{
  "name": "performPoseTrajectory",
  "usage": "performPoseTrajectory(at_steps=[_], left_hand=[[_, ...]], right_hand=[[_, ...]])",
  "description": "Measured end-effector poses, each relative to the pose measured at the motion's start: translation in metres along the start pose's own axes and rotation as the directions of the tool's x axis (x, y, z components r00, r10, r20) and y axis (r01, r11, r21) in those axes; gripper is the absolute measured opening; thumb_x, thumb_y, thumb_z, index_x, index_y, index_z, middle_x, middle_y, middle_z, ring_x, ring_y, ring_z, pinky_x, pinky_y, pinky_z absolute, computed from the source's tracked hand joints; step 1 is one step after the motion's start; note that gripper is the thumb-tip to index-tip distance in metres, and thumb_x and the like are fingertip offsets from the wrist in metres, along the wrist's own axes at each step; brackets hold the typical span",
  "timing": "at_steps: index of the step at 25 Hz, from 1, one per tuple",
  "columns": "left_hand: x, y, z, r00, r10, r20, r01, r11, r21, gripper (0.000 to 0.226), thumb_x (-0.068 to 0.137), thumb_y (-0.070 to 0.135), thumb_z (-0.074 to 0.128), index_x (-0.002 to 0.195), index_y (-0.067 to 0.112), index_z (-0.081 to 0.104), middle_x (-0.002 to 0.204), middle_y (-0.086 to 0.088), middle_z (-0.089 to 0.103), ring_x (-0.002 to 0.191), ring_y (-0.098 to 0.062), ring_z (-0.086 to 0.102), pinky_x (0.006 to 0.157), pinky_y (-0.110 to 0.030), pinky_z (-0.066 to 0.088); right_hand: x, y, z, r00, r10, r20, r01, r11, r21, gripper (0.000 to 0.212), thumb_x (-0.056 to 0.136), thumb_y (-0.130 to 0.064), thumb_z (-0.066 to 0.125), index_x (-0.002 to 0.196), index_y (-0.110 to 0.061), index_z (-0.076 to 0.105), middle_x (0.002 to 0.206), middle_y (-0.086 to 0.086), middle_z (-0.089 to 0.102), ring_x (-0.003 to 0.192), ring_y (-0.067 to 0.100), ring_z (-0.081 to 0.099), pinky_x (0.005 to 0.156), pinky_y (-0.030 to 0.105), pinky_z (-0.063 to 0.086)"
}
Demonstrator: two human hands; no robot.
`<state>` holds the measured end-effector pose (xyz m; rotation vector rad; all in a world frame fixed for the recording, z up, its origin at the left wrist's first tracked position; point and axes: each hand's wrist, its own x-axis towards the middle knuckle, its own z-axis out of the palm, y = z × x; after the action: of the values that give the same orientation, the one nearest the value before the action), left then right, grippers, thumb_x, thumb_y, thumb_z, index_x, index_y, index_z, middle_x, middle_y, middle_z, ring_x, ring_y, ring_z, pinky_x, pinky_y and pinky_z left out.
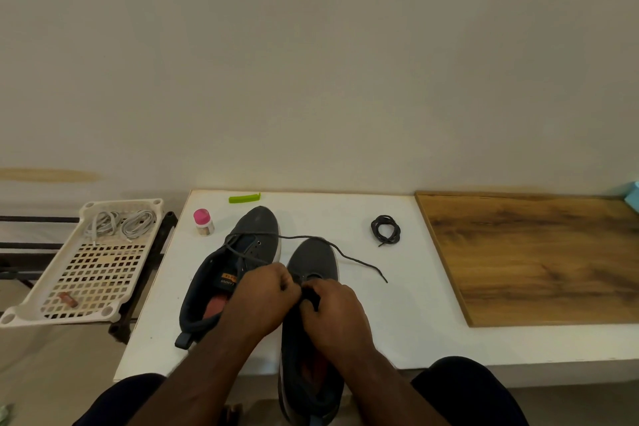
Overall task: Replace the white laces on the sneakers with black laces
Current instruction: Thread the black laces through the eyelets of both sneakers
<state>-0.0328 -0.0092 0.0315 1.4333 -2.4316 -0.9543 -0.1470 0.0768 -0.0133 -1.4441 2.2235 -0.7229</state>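
Head view: both hands (299,301) pinch black lace (359,261) over sneaker (311,339).

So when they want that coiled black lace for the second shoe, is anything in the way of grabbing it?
Nothing visible blocks it. The coiled black lace lies alone on the white table, beyond and right of the right hand. Only the loose lace trailing from the left shoe crosses the table between them, lying flat.
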Motion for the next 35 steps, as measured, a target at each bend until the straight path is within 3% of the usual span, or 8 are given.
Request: performPoseTrajectory(at_steps=[5,8,12,20,23,28,32,35], left_hand=[[-0.004,0.004,-0.005,0.998,-0.066,-0.019,0.064,0.996,-0.055,0.022,0.096,0.024,0.048,0.077,0.013,0.051,0.075,-0.002,0.055,0.065,-0.011,0.046,0.058,-0.024,0.035],[-0.007,0.001,-0.002,0.995,-0.097,0.029,0.096,0.994,0.043,0.016,0.099,0.025,0.044,0.089,0.016,0.054,0.083,0.001,0.058,0.071,-0.008,0.049,0.058,-0.021,0.033],[-0.004,-0.007,0.009,0.999,-0.014,0.049,0.018,0.997,-0.077,0.012,0.099,0.027,0.052,0.11,0.029,0.057,0.088,0.012,0.061,0.078,-0.004,0.057,0.063,-0.012,0.038],[0.003,-0.008,0.007,0.995,-0.002,-0.096,-0.012,0.99,-0.14,0.019,0.1,0.017,0.05,0.093,0.02,0.068,0.084,0.005,0.066,0.077,-0.005,0.059,0.063,-0.01,0.038],[0.002,-0.01,0.007,0.999,-0.025,-0.037,0.021,0.994,-0.105,0.018,0.101,0.022,0.049,0.099,0.023,0.067,0.085,0.005,0.067,0.074,-0.006,0.062,0.059,-0.011,0.041],[-0.003,-0.007,0.006,1.0,-0.019,-0.005,0.019,0.999,-0.041,0.027,0.093,0.025,0.055,0.119,0.025,0.063,0.1,0.01,0.068,0.077,0.0,0.06,0.065,-0.012,0.043],[0.0,-0.006,0.008,0.991,0.026,-0.133,-0.029,0.999,-0.02,0.026,0.093,0.027,0.056,0.116,0.025,0.067,0.11,0.008,0.067,0.1,-0.007,0.061,0.09,-0.024,0.048],[0.0,-0.002,0.006,0.985,0.016,-0.17,-0.019,1.0,-0.019,0.012,0.092,0.031,0.056,0.097,0.027,0.067,0.093,0.008,0.063,0.088,-0.009,0.059,0.081,-0.028,0.049]], right_hand=[[0.0,-0.001,-0.002,1.0,-0.001,0.006,0.001,1.0,-0.001,0.03,0.091,-0.037,0.047,0.111,-0.03,0.067,0.106,-0.011,0.068,0.096,0.009,0.06,0.087,0.023,0.049],[0.0,0.0,-0.001,1.0,0.003,0.006,-0.003,1.0,0.002,0.029,0.089,-0.038,0.045,0.105,-0.029,0.068,0.099,-0.011,0.068,0.09,0.008,0.059,0.085,0.026,0.052],[0.001,0.0,-0.001,1.0,-0.02,-0.01,0.02,0.999,0.038,0.029,0.087,-0.037,0.045,0.104,-0.03,0.068,0.096,-0.011,0.068,0.087,0.007,0.06,0.081,0.026,0.053],[0.003,0.002,0.0,0.999,-0.017,-0.03,0.018,0.999,0.028,0.027,0.091,-0.036,0.047,0.103,-0.026,0.069,0.093,-0.009,0.068,0.083,0.008,0.061,0.08,0.026,0.054],[0.001,-0.001,-0.004,1.0,-0.024,-0.002,0.025,0.998,0.056,0.027,0.093,-0.035,0.051,0.111,-0.029,0.07,0.101,-0.01,0.07,0.09,0.007,0.062,0.084,0.021,0.05],[0.023,0.026,-0.041,0.955,0.167,-0.247,-0.097,0.957,0.272,0.019,0.093,-0.019,0.063,0.107,-0.021,0.075,0.104,-0.009,0.072,0.1,0.008,0.064,0.087,0.019,0.043],[0.053,0.08,-0.052,0.915,0.377,-0.142,-0.375,0.926,0.044,0.04,0.095,-0.015,0.057,0.134,-0.013,0.06,0.134,0.005,0.063,0.125,0.022,0.057,0.106,0.03,0.04],[0.064,0.097,-0.036,0.929,0.352,-0.113,-0.364,0.926,-0.104,0.046,0.097,-0.017,0.055,0.143,-0.013,0.05,0.142,0.007,0.055,0.132,0.025,0.049,0.112,0.033,0.036]])
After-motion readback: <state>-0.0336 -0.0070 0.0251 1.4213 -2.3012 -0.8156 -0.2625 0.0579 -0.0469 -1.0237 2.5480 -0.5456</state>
